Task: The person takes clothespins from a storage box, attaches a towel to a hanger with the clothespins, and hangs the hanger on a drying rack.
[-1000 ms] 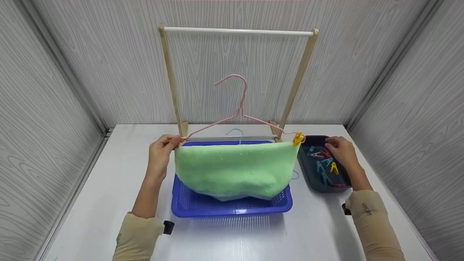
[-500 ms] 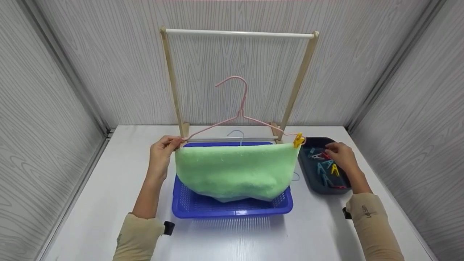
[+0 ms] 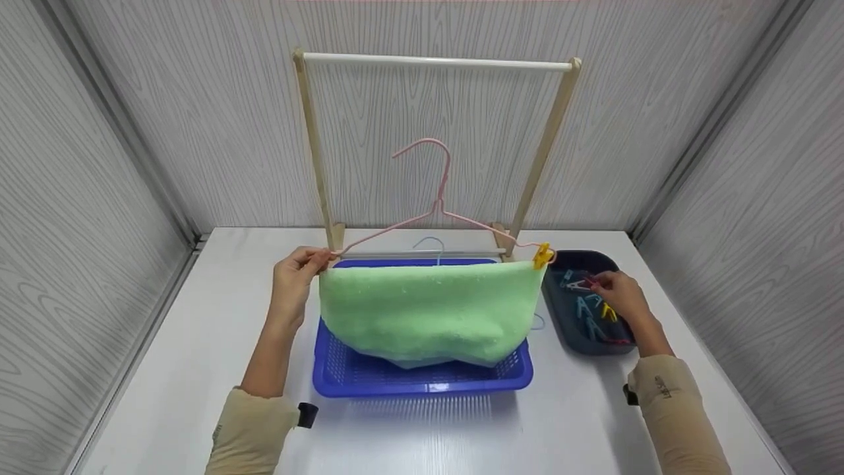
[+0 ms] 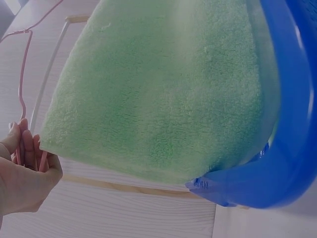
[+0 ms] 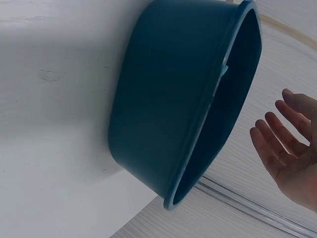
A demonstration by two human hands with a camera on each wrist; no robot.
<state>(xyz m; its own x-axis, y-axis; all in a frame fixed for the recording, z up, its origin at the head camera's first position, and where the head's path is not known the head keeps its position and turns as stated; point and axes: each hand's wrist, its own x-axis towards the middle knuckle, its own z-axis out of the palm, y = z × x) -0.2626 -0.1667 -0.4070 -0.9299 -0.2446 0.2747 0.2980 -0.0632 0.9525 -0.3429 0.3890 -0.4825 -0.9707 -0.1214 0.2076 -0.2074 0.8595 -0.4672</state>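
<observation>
My left hand [image 3: 295, 280] pinches the left end of a pink clothes hanger [image 3: 440, 178] at the corner of a light green towel [image 3: 428, 310]. The towel is draped along the hanger's lower bar, and a yellow clothespin [image 3: 542, 256] grips its right corner. In the left wrist view, the fleecy towel [image 4: 158, 94] hangs beside my thumb and fingers. My right hand [image 3: 623, 297] reaches over a dark teal bin [image 3: 573, 346], fingertips by a red clothespin [image 3: 590, 282]. The right wrist view shows that hand [image 5: 292, 148] with fingers spread and slightly bent, holding nothing visible.
Beneath the towel sits a blue basket [image 3: 422, 386]. Behind it stands a wooden rack with a white rod [image 3: 435, 61]. A light blue hanger hook [image 3: 430, 240] shows behind the towel. Teal clothespins [image 3: 583, 308] and another yellow clothespin [image 3: 608, 313] lie in the bin.
My right hand has lowered into the bin, toward the red clothespin. My left hand, the hanger and the towel stay nearly where they were.
</observation>
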